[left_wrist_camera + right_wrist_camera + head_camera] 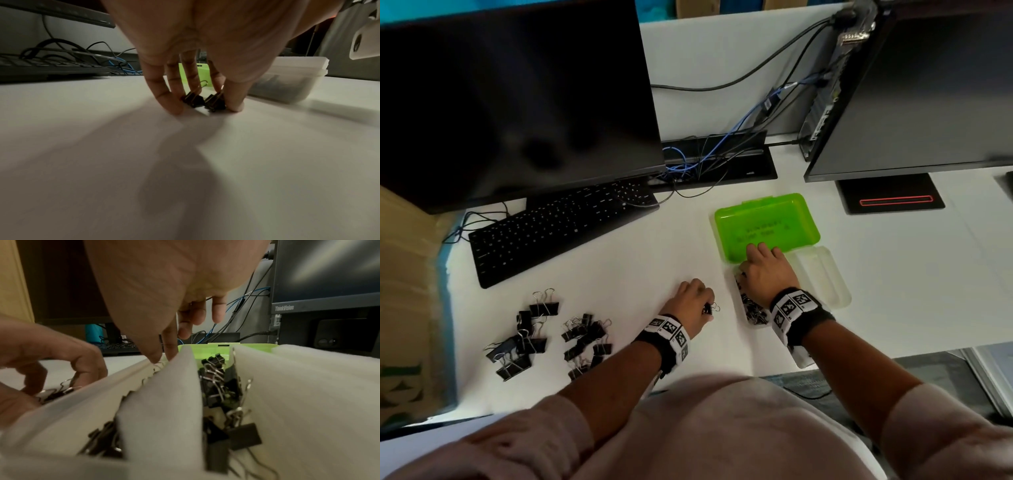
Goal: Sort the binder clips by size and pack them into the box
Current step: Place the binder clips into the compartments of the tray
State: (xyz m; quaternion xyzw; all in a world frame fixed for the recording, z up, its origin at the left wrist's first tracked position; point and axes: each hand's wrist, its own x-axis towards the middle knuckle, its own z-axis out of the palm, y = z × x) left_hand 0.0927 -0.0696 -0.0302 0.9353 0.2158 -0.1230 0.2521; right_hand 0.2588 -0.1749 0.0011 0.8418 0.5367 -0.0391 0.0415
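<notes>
My left hand (709, 310) (205, 107) rests on the white desk just left of the box. Its thumb and fingers pinch two small black binder clips (202, 102) together. My right hand (748, 260) (162, 358) hovers over the translucent box (835, 291), by its open green lid (756, 222). Thumb and forefinger point down into the narrow left compartment, with nothing plainly between them. White foam dividers (164, 402) split the box. Small clips (753, 310) fill the left compartment, and larger clips (218, 386) lie in the middle one. Two loose piles of bigger clips (524, 335) (585, 339) lie far left.
A black keyboard (558, 229) lies behind the piles, under a dark monitor (517, 96). A second monitor (928, 85) and its base (890, 195) stand behind the box. Cables (722, 154) run along the back. The desk's front edge is close to my body.
</notes>
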